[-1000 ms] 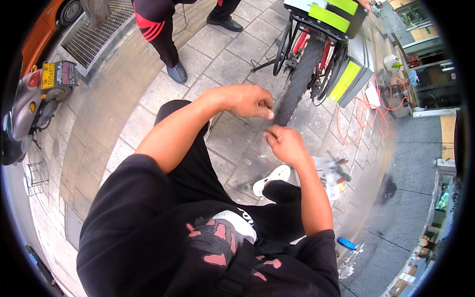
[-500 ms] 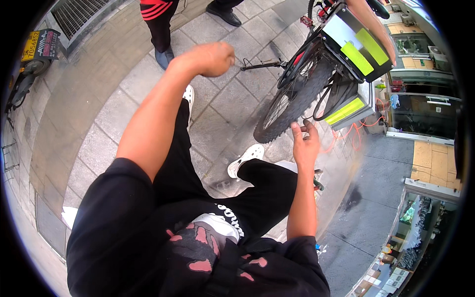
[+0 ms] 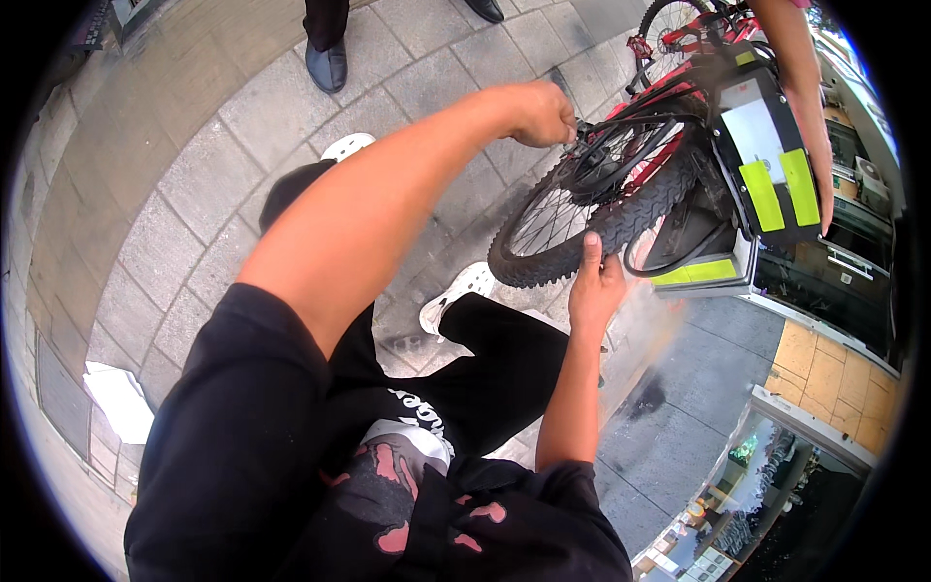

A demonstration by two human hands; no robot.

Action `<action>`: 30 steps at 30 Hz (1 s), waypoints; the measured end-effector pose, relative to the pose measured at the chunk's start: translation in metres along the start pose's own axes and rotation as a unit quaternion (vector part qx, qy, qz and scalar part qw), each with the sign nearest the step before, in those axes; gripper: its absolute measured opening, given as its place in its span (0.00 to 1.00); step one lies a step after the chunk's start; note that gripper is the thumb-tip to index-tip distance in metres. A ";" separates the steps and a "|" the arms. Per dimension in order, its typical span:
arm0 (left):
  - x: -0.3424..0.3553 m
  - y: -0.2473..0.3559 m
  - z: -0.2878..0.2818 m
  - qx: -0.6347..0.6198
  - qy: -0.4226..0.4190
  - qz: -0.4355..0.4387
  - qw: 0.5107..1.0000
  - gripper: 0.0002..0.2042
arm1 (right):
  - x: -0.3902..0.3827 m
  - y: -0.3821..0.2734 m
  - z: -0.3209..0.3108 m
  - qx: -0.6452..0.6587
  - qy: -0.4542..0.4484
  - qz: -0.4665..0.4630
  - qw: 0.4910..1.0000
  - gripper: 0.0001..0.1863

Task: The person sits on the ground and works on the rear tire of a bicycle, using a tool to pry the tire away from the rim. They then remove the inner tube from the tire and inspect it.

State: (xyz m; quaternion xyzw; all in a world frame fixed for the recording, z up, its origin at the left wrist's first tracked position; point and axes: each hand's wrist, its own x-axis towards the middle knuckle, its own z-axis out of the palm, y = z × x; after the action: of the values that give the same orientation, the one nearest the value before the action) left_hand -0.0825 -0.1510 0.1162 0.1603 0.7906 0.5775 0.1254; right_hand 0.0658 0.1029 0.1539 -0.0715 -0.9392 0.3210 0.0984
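A bicycle's rear wheel with a black knobby tire (image 3: pixel 635 215) stands in front of me, with red frame parts beyond it. My right hand (image 3: pixel 596 286) grips the near edge of the tire, thumb along the tread and fingers partly hidden. Stretched out across the left side, my left hand (image 3: pixel 545 114) is closed beside the wheel's hub area. What its fingertips hold, if anything, is hidden. Over the wheel sits a black box (image 3: pixel 761 145) with yellow-green reflective panels. Another person's bare arm (image 3: pixel 797 87) rests along the box's right side.
A grey box (image 3: pixel 713 281) with a yellow panel hangs low beside the wheel. At the top stands a person in a dark shoe (image 3: pixel 327 68). White sheets (image 3: pixel 118 400) lie on the paving at left. A glass shopfront (image 3: pixel 752 485) borders the right side.
My left hand has moved right, from open air to the wheel's left side. My right hand has come onto the tire. The bicycle's boxes now appear farther right, and the view has shifted.
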 end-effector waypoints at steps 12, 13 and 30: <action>0.036 0.005 0.034 0.097 -0.170 -0.059 0.979 0.13 | -0.031 0.048 0.016 0.130 -0.061 0.047 0.988 0.15; 0.036 0.003 0.037 0.098 -0.170 -0.044 0.979 0.11 | -0.033 0.051 0.015 0.128 -0.063 0.046 0.989 0.14; -0.002 0.030 0.021 0.144 -0.123 0.016 0.982 0.11 | -0.035 0.070 0.017 0.079 -0.056 0.029 0.995 0.19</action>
State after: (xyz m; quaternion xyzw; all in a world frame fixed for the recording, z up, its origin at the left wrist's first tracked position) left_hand -0.0694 -0.1246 0.1385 0.2592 0.8415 0.4352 0.1878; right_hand 0.1006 0.1402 0.0925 -0.0722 -0.9124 0.4006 0.0420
